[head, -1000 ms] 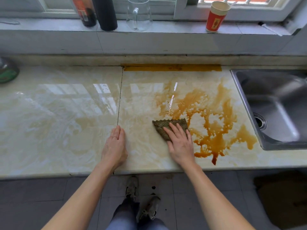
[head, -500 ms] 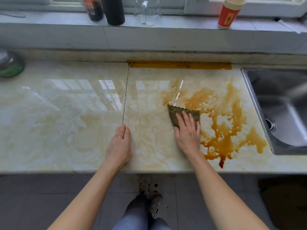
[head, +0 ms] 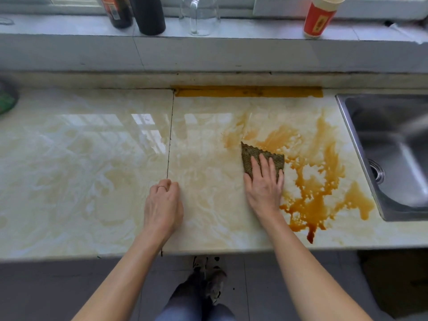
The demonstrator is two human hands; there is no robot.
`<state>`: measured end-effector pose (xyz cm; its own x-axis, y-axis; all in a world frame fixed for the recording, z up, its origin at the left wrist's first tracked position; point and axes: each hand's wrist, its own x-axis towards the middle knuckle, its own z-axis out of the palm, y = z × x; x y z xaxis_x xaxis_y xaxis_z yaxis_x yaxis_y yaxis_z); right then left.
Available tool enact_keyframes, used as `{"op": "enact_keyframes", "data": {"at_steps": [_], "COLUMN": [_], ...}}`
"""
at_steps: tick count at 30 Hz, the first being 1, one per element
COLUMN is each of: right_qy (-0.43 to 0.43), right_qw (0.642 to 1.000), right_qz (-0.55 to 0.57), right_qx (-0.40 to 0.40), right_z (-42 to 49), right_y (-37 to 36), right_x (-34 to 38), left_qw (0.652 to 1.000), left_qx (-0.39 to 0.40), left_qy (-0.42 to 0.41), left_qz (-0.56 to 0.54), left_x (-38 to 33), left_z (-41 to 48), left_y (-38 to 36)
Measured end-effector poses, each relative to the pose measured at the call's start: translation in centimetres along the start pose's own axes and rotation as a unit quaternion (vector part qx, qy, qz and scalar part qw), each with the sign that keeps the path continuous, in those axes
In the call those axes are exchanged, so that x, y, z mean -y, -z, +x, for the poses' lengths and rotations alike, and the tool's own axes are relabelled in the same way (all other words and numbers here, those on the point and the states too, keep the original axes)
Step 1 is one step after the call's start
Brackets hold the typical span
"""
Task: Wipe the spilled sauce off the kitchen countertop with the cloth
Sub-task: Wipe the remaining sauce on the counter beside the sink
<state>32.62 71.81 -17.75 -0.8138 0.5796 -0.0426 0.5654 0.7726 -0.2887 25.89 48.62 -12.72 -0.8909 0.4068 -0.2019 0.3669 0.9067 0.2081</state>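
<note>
A brown-orange sauce spill (head: 310,191) spreads over the right part of the pale marble countertop (head: 92,170), reaching close to the front edge. A folded olive-brown cloth (head: 251,154) lies on the spill's left side. My right hand (head: 264,188) presses flat on the cloth, fingers spread over its near half. My left hand (head: 163,205) rests on the counter beside the tile seam, fingers curled under, holding nothing. The counter left of the cloth shows only faint smears.
A steel sink (head: 398,158) borders the spill on the right. An orange strip (head: 247,91) runs along the back edge. On the sill stand a sauce bottle (head: 117,12), a dark bottle (head: 148,15), a glass jug (head: 199,15) and a red paper cup (head: 319,17). A green-lidded item (head: 5,100) sits far left.
My right hand has pushed the cloth away from me and to the right, further into the spill. My left hand's fingers have curled in from flat.
</note>
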Motion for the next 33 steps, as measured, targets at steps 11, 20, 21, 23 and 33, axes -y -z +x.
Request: {"op": "enact_keyframes", "data": {"at_steps": [11,20,21,23,33], "right_qy": [0.065,0.122,0.133,0.136,0.159], "right_qw": [0.997,0.991,0.989,0.987,0.987], "right_qz": [-0.038,-0.055,-0.057,-0.07,0.006], "right_qx": [0.024,0.007,0.016,0.053,0.017], "right_z": [1.8,0.1,1.2,3.8,2.7], "right_y": [-0.1,-2.1,-2.0,-1.4,-2.5], "right_x": [-0.1,4.9,4.9,4.1,6.9], "left_qw": [0.997,0.994,0.994,0.994,0.993], "left_qx": [-0.015,-0.011,-0.01,-0.013,-0.025], "left_qy": [-0.027,-0.039,-0.043,-0.05,-0.055], "left_qz": [-0.075,-0.103,-0.102,-0.1,-0.099], "left_x": [-2.6,-3.3,-3.5,-3.8,-3.4], "left_z": [2.7,4.6,5.0,5.7,8.0], "left_y": [0.4,0.5,0.5,0.6,0.5]}}
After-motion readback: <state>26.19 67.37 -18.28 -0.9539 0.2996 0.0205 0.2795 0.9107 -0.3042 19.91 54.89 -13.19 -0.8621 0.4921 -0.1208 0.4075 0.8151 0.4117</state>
